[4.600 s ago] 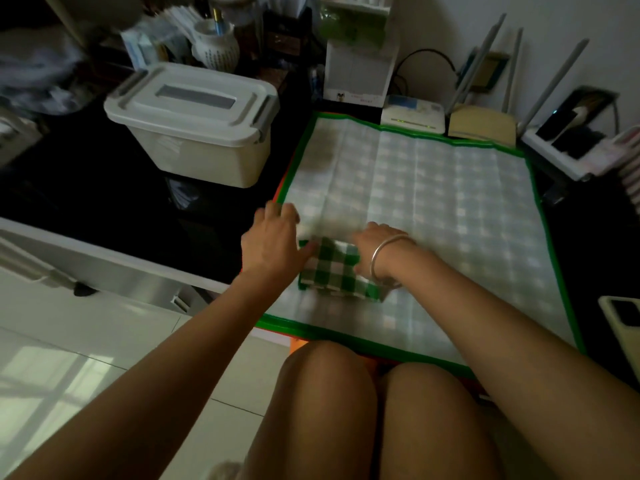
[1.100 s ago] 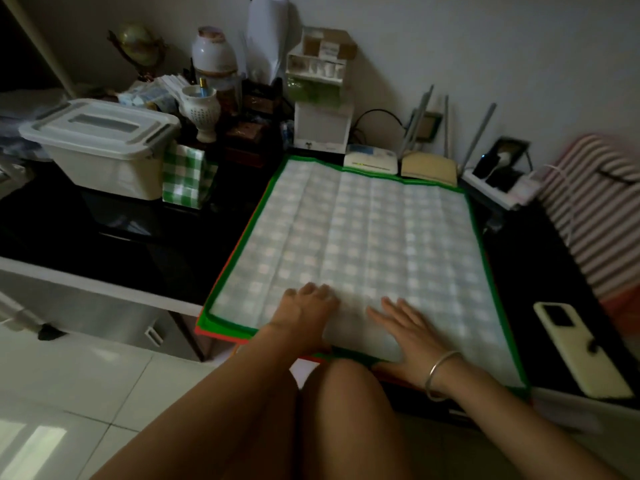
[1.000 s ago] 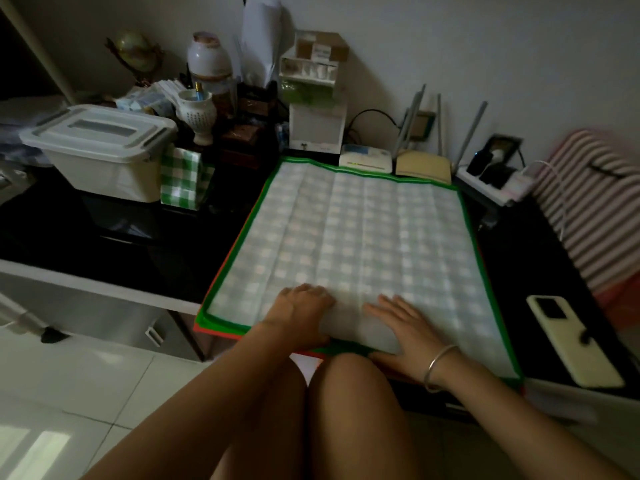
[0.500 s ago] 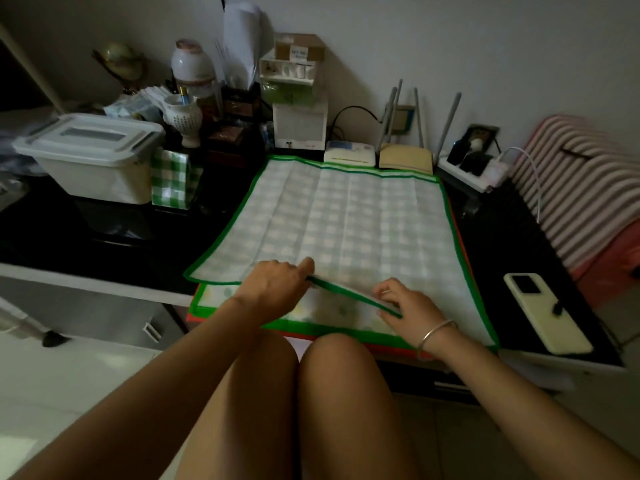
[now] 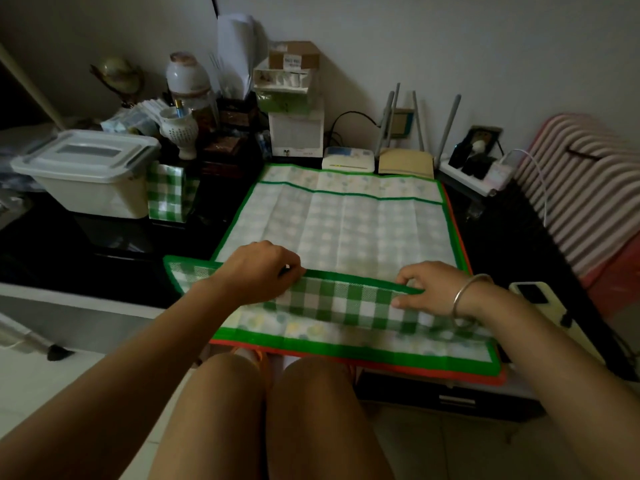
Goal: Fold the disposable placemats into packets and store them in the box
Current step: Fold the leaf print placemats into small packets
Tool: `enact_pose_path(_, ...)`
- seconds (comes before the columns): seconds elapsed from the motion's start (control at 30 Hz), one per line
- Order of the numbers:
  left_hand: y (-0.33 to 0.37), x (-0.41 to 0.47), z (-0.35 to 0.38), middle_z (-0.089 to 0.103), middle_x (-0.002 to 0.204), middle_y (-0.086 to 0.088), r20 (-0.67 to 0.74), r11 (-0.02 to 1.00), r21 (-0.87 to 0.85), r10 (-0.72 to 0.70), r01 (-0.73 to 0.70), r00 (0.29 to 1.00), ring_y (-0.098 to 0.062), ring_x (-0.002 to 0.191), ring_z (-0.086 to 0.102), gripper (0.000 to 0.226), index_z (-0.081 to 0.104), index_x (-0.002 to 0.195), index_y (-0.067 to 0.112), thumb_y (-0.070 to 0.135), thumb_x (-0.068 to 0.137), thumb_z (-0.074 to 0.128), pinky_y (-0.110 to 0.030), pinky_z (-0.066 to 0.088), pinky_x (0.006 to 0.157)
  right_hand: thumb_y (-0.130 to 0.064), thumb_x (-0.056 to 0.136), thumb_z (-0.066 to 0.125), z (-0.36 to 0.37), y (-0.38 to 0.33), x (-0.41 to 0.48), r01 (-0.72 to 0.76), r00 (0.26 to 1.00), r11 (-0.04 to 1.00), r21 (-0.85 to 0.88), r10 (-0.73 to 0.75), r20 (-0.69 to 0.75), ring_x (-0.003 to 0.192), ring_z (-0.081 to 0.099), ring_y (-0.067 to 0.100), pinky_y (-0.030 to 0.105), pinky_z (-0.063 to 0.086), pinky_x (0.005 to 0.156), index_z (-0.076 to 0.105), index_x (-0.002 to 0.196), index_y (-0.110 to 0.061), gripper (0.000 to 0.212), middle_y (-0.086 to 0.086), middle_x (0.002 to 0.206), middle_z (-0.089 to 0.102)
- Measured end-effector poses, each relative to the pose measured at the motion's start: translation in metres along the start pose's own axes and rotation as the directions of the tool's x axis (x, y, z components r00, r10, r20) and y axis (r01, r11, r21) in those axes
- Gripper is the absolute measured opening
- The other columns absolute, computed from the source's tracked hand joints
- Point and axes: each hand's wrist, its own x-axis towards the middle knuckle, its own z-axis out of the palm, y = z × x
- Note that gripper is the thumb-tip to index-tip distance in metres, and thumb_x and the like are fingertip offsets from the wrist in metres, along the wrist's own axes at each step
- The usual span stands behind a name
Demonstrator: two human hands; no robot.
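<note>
A green-bordered checked placemat lies on top of a stack of mats, its near edge turned over to show the green gingham side. My left hand pinches that folded edge at its left part. My right hand, with a bangle on the wrist, pinches it at the right. Under it lies another mat with a pale dotted pattern and an orange-edged one below. A folded gingham packet leans against the white lidded storage box at the left; the lid is on.
A white phone lies right of the mats. Routers, a power strip, a vase and small boxes crowd the back wall. A striped pink cushion is at the right. My knees are below the table's front edge.
Both hands went from lying flat on the top mat to lifting its near edge and folding it away from me, exposing the gingham side and the dotted mat beneath.
</note>
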Motion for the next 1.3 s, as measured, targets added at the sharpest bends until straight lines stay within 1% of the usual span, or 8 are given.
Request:
enact_pose_path(0.17,-0.007,0.035,0.005,0.054,0.063,0.006,-0.056,0.989,0.145,-0.009,0.017,0.998,-0.015,0.059,0.048,0.031,0.064,0.086,0.022,0.045,0.099,0.048,-0.027,0.034,0.056,-0.053,0.082,0.065,-0.014,0.021,0.028,-0.079,0.982,0.973,-0.215,0.039,-0.185,0.09,0.06,0.017,0.029,0.049,0.076,0.057,0.091,-0.034,0.022,-0.004,0.1,0.064)
enact_pose_path(0.27,-0.016,0.058,0.019,0.061,0.07,0.0,-0.12,0.99,0.127,-0.051,0.067,0.991,-0.021,0.066,0.055,0.031,0.064,0.086,0.017,0.044,0.097,0.053,-0.028,0.03,0.061,-0.044,0.091,0.057,-0.001,0.034,0.051,-0.099,0.95,0.961,-0.258,0.014,-0.313,0.099,0.056,0.019,0.029,0.044,0.084,0.064,0.105,-0.03,0.021,-0.003,0.105,0.064)
enact_pose_path(0.47,-0.037,0.1,0.054,0.068,0.093,-0.002,-0.055,0.995,0.063,-0.075,0.078,0.996,-0.019,0.081,0.057,0.028,0.067,0.095,0.016,0.039,0.098,0.052,-0.031,0.043,0.074,-0.027,0.089,0.062,0.031,0.06,0.098,-0.159,0.871,0.983,-0.096,0.094,-0.483,0.101,0.053,0.022,0.032,0.042,0.088,0.069,0.094,-0.021,0.01,-0.002,0.106,0.062)
enact_pose_path(0.57,-0.047,0.109,0.063,0.068,0.113,0.001,-0.01,0.994,0.037,-0.099,0.099,0.995,-0.016,0.099,0.06,0.028,0.066,0.106,0.022,0.041,0.099,0.048,-0.037,0.039,0.104,-0.018,0.085,0.067,0.039,0.064,0.111,-0.153,0.818,0.988,-0.013,0.119,-0.562,0.1,0.054,0.026,0.034,0.045,0.086,0.07,0.088,-0.014,0.005,0.003,0.106,0.06)
enact_pose_path(0.7,-0.044,0.102,0.061,0.039,0.153,0.005,-0.01,0.995,0.034,-0.089,0.09,0.996,-0.011,0.138,0.039,0.045,0.047,0.14,0.027,0.047,0.102,0.035,-0.04,0.011,0.122,-0.019,0.087,0.065,0.046,0.068,0.125,-0.183,0.817,0.983,-0.014,0.144,-0.558,0.094,0.054,0.024,0.033,0.045,0.082,0.068,0.086,-0.017,0.004,0.002,0.1,0.06)
enact_pose_path(1.07,-0.028,0.063,0.11,-0.019,0.161,0.006,0.223,0.998,0.058,0.014,-0.028,0.975,-0.01,0.147,-0.021,0.067,-0.006,0.154,0.035,0.064,0.095,0.007,-0.043,-0.013,0.12,-0.016,0.086,0.065,0.055,0.068,0.13,-0.184,0.796,0.982,0.048,0.178,-0.579,0.095,0.053,0.028,0.037,0.045,0.08,0.066,0.084,-0.016,0.002,0.006,0.097,0.061)
enact_pose_path(1.2,-0.029,0.062,0.119,-0.021,0.16,0.005,0.21,0.995,0.096,0.017,-0.038,0.978,-0.01,0.146,-0.023,0.07,-0.011,0.154,0.033,0.066,0.094,0.001,-0.046,-0.011,0.121,-0.026,0.091,0.058,0.049,0.062,0.123,-0.228,0.826,0.972,0.05,0.22,-0.518,0.116,0.049,0.026,0.038,0.039,0.101,0.062,0.116,-0.019,0.027,0.006,0.123,0.058)
enact_pose_path(1.3,-0.029,0.061,0.123,-0.019,0.161,0.005,0.183,0.993,0.119,0.005,-0.028,0.983,-0.011,0.147,-0.021,0.071,-0.009,0.154,0.033,0.066,0.092,-0.002,-0.049,-0.009,0.12,-0.047,0.093,0.046,0.056,0.036,0.104,-0.239,0.88,0.97,-0.051,0.194,-0.434,0.144,0.016,0.027,0.05,0.008,0.119,0.036,0.144,-0.028,0.055,0.004,0.156,0.026)
